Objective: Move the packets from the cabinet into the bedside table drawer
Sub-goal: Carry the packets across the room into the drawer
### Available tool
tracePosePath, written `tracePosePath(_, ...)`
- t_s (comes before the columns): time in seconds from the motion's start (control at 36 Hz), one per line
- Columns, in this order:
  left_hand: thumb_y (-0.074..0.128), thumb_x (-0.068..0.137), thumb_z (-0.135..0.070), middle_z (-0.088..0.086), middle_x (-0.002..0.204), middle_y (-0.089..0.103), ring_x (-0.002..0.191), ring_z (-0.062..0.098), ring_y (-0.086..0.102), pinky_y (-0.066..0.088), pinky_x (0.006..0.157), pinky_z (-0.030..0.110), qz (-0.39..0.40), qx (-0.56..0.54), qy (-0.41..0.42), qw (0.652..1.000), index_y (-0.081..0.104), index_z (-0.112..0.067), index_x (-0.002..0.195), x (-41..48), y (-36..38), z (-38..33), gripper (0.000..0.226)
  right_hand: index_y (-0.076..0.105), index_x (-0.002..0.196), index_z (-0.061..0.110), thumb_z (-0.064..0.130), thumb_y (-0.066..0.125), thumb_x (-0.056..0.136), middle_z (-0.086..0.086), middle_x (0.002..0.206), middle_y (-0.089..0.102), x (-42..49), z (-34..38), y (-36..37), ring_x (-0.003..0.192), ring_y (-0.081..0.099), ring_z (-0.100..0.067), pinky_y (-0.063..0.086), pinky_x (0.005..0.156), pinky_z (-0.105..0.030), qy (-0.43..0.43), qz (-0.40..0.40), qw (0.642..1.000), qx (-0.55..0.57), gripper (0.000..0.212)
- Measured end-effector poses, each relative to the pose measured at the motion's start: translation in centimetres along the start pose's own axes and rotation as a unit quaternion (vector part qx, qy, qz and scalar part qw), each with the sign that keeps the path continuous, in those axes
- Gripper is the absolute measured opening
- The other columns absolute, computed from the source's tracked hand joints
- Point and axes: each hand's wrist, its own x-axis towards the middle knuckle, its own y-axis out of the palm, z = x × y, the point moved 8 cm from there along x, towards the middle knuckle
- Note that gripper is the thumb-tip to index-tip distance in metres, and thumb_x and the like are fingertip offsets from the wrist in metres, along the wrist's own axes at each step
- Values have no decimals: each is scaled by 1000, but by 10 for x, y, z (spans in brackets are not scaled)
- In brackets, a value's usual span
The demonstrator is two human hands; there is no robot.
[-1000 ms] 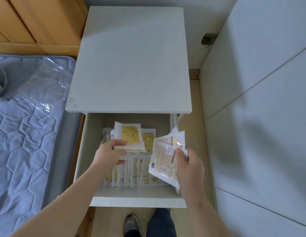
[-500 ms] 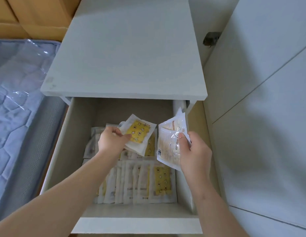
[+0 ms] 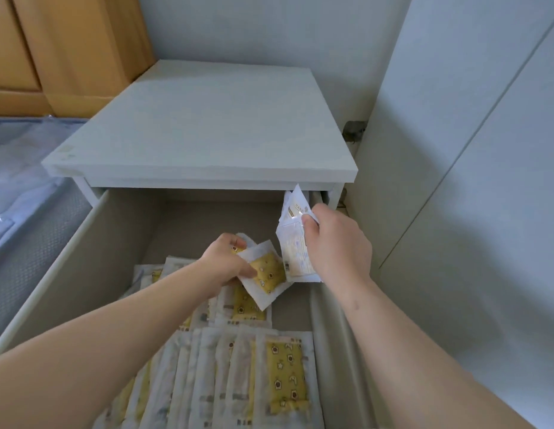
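Yellow-printed on white, and pinching it by one edge between thumb and fingers of the left hand (image 3: pixel 226 263): a single yellow packet (image 3: pixel 268 275), hanging tilted over the rear half of the open drawer (image 3: pixel 108 249), just above the back row of packets (image 3: pixel 246 309) lying flat on the drawer floor. Gripping with the right hand (image 3: pixel 339 247) a bundle of pale packets (image 3: pixel 292 246), fingers curling round its upper part, holding it upright close to the drawer's right wall and just under the front edge of the bedside table (image 3: pixel 207 134). Meeting the yellow packet at the bundle's lower corner, or merely overlapping it in view; not being able to tell which from this angle. Reaching in with both bare forearms from the near side. Lying across the drawer's front, overlapping like shingles: a nearer row of packets (image 3: pixel 281 382), showing a yellow panel with small figures on the rightmost one. Sitting to the table's left, a blue quilted mattress (image 3: pixel 19 187) under clear plastic; standing behind that, wooden panels (image 3: pixel 68 51); running along the right, white cabinet doors (image 3: pixel 470 196), carrying a dark hinge (image 3: pixel 354 131) near the table's right rear corner.
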Motion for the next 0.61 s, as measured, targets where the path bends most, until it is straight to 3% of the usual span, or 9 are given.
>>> tracePosePath(0.11,75,72,4,8,100,53,90,26,62,58,76,38,52,62,-3,997,53,-18,104,-1,17,0,44,18,62,22,27,33,102,6,63,34,-2,4,2,51,29,-7,19,45,-25,-15,-4,999,-39,42)
tracePosePath(0.19,76,78,-25,6,98,60,82,18,64,57,62,25,66,88,9,994,60,-13,102,-4,23,-1,32,26,67,21,24,34,102,6,66,37,-6,7,2,52,32,-7,19,44,-24,-33,-11,997,-70,36)
tracePosePath(0.25,71,80,-38,6,97,64,87,20,65,58,71,30,36,103,33,993,65,-12,97,-1,17,-7,32,37,81,17,21,36,101,4,78,50,-8,11,1,60,41,-14,20,44,-24,-49,-23,995,-86,20)
tracePosePath(0.36,70,81,-14,5,92,62,85,17,58,54,69,27,8,189,76,979,66,-17,78,3,7,-18,6,50,97,15,16,40,99,0,86,55,-11,17,0,70,44,-18,20,43,-23,-70,-21,991,-114,10)
tracePosePath(0.44,65,83,-2,4,97,59,86,16,56,52,66,24,40,230,53,971,66,-19,84,6,6,-9,16,50,98,15,16,40,99,0,84,51,-12,18,0,70,42,-18,17,43,-23,-74,-21,990,-118,10)
tracePosePath(0.61,49,89,7,6,125,54,111,23,55,51,79,28,60,298,71,950,67,-20,109,12,13,-12,38,52,104,12,16,40,99,-1,87,54,-12,20,1,73,40,-19,16,43,-24,-91,-27,987,-127,14)
